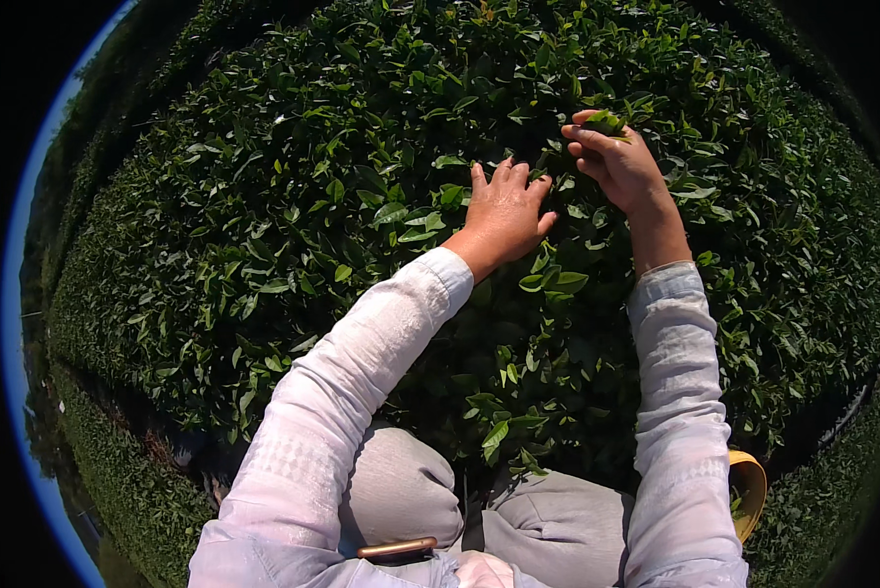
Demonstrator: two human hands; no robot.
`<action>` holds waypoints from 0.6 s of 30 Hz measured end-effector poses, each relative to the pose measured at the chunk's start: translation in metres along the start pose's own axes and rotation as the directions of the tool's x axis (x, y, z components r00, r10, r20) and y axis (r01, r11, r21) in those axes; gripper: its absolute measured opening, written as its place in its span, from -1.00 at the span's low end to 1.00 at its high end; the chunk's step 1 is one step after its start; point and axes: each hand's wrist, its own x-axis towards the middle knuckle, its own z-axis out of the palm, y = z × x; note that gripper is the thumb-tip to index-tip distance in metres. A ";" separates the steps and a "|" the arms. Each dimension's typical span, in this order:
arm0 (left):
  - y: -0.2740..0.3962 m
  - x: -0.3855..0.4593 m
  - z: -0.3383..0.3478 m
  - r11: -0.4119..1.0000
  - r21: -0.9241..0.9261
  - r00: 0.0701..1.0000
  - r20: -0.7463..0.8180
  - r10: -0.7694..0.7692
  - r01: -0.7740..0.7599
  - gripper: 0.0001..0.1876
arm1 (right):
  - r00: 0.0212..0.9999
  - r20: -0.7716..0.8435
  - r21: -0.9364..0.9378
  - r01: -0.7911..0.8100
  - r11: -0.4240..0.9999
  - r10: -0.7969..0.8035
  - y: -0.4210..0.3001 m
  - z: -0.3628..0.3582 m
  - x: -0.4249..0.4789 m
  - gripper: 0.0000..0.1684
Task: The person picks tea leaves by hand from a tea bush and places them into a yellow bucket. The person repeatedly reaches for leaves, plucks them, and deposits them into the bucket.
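A dense hedge of tea bushes [263, 169] with glossy green leaves spreads before me. My left hand [507, 209] rests palm down at the leaf tops near the middle, its fingers apart and their tips partly among the leaves. Farther right and higher, my right hand [616, 158] is turned palm inward, with its fingers curled around a small bunch of green leaves [603, 126]. Part of that bunch is hidden by the fingers. Both forearms are in white long sleeves.
A yellow container [754, 489] with some green leaves inside stands by my right elbow, partly hidden by the sleeve. A phone [397, 548] lies at my lap. My grey-trousered knees [403, 485] touch the hedge's near side. Other hedge rows [116, 470] run along both sides.
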 end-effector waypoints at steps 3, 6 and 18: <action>-0.004 -0.006 -0.002 0.998 -0.021 0.999 0.011 0.051 -0.051 -0.47 | 0.988 -0.156 -0.056 -0.008 0.998 0.000 0.022 -0.018 0.031 -0.76; -0.010 -0.013 -0.002 0.995 -0.009 0.995 0.019 0.095 -0.095 -0.48 | 0.940 -0.327 -0.200 0.032 0.979 -0.097 0.029 -0.023 0.064 -0.80; -0.018 -0.024 -0.010 0.994 -0.013 0.993 0.034 0.110 -0.110 -0.50 | 0.988 0.141 0.021 -0.072 0.997 0.068 0.043 0.008 0.054 -0.75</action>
